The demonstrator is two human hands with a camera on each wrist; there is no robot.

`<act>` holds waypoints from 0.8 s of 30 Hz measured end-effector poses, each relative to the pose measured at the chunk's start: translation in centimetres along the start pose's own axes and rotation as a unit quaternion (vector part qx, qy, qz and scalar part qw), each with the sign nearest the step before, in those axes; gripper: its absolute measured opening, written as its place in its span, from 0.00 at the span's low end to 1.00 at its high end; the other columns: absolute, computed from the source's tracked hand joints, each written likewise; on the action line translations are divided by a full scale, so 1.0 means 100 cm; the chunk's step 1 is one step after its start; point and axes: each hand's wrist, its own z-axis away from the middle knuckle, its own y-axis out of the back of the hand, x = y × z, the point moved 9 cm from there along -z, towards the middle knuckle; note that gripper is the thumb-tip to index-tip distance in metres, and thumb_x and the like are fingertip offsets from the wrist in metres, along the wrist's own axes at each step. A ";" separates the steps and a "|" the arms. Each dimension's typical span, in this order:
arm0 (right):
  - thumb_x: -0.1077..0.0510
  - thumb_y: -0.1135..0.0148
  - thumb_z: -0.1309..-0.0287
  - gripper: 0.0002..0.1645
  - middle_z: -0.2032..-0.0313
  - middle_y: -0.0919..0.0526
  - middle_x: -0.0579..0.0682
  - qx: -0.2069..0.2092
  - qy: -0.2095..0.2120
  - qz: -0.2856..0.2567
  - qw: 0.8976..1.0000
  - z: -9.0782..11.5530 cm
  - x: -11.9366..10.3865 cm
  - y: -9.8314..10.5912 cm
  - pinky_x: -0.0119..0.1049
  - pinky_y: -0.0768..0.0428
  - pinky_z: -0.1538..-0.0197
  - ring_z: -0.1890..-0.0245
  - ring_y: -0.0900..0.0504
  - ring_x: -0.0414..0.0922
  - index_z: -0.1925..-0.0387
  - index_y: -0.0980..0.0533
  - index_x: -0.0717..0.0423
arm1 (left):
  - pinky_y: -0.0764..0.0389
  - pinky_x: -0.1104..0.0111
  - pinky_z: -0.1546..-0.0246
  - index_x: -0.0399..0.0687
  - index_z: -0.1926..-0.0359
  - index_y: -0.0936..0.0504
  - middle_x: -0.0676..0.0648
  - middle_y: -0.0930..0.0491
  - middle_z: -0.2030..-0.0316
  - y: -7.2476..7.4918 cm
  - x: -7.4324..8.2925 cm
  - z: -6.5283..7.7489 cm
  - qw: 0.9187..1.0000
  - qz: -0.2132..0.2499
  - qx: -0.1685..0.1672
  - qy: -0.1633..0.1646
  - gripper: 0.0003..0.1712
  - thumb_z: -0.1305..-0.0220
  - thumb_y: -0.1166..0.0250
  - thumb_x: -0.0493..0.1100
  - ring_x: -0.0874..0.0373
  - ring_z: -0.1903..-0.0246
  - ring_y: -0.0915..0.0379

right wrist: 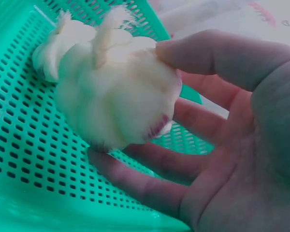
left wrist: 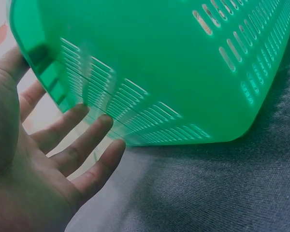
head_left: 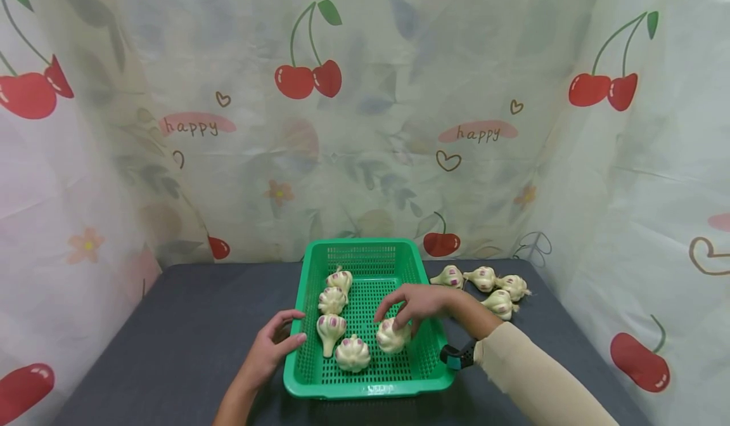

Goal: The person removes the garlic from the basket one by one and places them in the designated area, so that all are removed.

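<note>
Garlic bulb (head_left: 391, 338) pinched in right hand (head_left: 419, 305), directly below fingertips, neck pointing clear of thumb; inside green basket (head_left: 367, 390), right half, can't tell if touching floor. Just left: front bulb (head_left: 352, 355). Farther left: left hand (head_left: 272, 346), fingers relaxed at basket wall. Outside, right: loose bulbs (head_left: 484, 279).

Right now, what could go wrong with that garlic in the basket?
The held garlic bulb could slip, since the right fingers seem to grip it mainly by their tips. It might knock the neighbouring bulb. The basket could shift if bumped, as the left fingers are only at one side.
</note>
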 end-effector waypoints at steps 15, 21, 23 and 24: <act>0.60 0.37 0.38 0.22 0.45 0.23 0.56 0.140 0.079 -0.031 0.986 0.035 -0.003 0.038 0.50 0.22 0.55 0.52 0.20 0.51 0.43 0.24 0.59 | 0.25 0.59 0.54 0.42 0.42 0.26 0.37 0.29 0.41 0.000 0.000 0.000 1.000 0.004 0.001 0.000 0.22 0.36 0.34 0.37 0.41 0.43 0.29; 0.62 0.38 0.38 0.23 0.47 0.23 0.62 0.197 0.115 -0.069 0.971 0.053 0.000 0.052 0.52 0.22 0.54 0.52 0.20 0.54 0.41 0.27 0.63 | 0.25 0.59 0.54 0.42 0.42 0.26 0.36 0.29 0.41 0.000 -0.001 0.000 1.000 0.001 0.000 -0.005 0.21 0.36 0.35 0.37 0.41 0.43 0.29; 0.62 0.38 0.37 0.23 0.45 0.24 0.63 0.219 0.129 -0.073 0.964 0.060 0.002 0.057 0.50 0.21 0.53 0.50 0.20 0.56 0.41 0.28 0.64 | 0.25 0.59 0.53 0.43 0.43 0.25 0.36 0.29 0.41 0.000 0.000 0.000 1.000 0.003 -0.001 -0.003 0.21 0.36 0.34 0.37 0.41 0.43 0.29; 0.62 0.38 0.37 0.23 0.44 0.25 0.64 0.231 0.135 -0.073 0.961 0.063 0.003 0.060 0.49 0.21 0.54 0.48 0.21 0.57 0.41 0.28 0.65 | 0.25 0.58 0.53 0.43 0.43 0.25 0.36 0.29 0.41 0.000 0.000 0.000 1.000 0.003 -0.002 -0.003 0.21 0.36 0.34 0.37 0.41 0.43 0.30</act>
